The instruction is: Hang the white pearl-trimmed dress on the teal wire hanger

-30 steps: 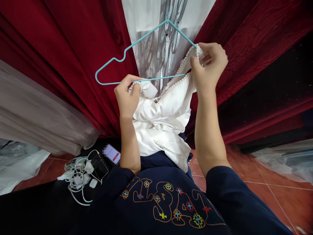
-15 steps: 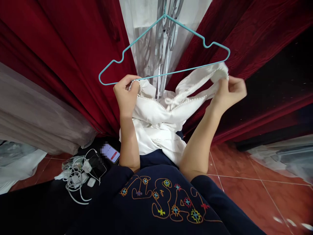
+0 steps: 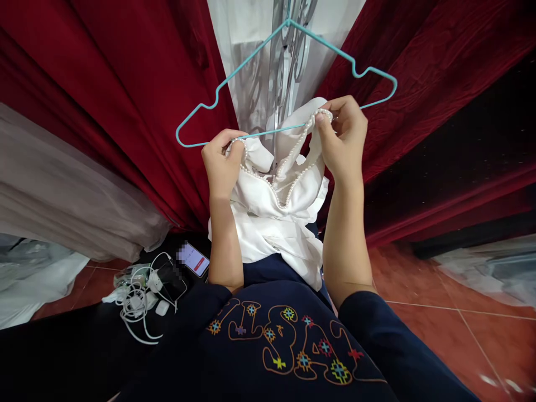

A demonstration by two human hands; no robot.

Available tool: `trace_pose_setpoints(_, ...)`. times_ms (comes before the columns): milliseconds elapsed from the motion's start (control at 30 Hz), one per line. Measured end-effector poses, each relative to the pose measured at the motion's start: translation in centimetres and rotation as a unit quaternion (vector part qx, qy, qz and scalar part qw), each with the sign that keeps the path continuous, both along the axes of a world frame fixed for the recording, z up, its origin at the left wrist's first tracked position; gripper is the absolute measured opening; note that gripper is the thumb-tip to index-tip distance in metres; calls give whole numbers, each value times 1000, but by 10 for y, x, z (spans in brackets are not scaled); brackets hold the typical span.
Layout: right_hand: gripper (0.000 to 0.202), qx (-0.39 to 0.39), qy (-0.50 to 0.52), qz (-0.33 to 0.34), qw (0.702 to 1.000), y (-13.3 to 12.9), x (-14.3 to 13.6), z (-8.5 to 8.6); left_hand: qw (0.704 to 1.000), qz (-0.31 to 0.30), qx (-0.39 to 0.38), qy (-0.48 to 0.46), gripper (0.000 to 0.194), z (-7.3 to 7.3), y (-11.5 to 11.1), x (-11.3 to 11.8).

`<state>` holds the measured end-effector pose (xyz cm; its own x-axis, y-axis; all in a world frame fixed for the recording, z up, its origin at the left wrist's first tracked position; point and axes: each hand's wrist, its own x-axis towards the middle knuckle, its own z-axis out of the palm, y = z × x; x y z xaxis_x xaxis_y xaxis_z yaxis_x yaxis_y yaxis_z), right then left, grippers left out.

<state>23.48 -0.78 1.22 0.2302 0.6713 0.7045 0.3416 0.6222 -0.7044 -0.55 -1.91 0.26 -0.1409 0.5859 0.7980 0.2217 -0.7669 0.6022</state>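
The left hand (image 3: 224, 163) pinches the white dress (image 3: 268, 209) by its beaded edge at eleven o'clock; the right hand (image 3: 344, 137) grips its strap toward one o'clock. The blue hanger (image 3: 251, 56) spans twelve o'clock, its lower bar against both hands.

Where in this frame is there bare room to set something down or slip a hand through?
Floor tiles lie bare between the right sleeve and pale fabric. The black surface looks free below-left of the cables. A hand could probably pass above the hanger's lower bar. Crowded: around cables and phone.
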Motion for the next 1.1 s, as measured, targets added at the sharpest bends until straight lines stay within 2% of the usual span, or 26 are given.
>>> trace_pose_setpoints(100,20,42,26,4,999,1,-6,-6,1000,-16,2,-1,27,-9,5,-5)
trace_pose_setpoints(167,14,74,27,-6,997,0,-5,-5,999,2,3,-37,32,-20,9,-12)
trace_pose_setpoints(233,13,92,20,-21,995,0,-2,0,993,55,11,-107,40,-32,14,-24)
trace_pose_setpoints(333,13,107,11,-22,994,-2,4,7,969,150,7,-198,36,-46,24,-48)
trace_pose_setpoints(433,14,113,1,-15,993,-6,8,12,952,214,-36,-214,39,-44,37,-74)
trace_pose_setpoints(533,14,85,-18,-19,996,-11,9,14,952,222,-60,-202,45,-23,52,-93)
trace_pose_setpoints(667,11,89,-2,-26,996,-11,4,11,972,184,-64,-134,46,32,71,-106)
trace_pose_setpoints(767,10,100,23,-10,995,-7,-2,7,980,184,-67,-26,51,75,73,-101)
trace_pose_setpoints(867,12,100,37,-15,994,-6,-9,3,985,159,-62,32,52,104,68,-85)
trace_pose_setpoints(967,14,96,36,-25,994,-7,-14,2,983,158,-56,75,46,117,76,-69)
trace_pose_setpoints(1033,13,91,34,-23,995,-7,-15,1,981,161,-72,79,39,116,92,-64)
trace_pose_setpoints(1100,11,85,30,-16,996,-7,-12,2,988,103,-86,74,22,109,108,-63)
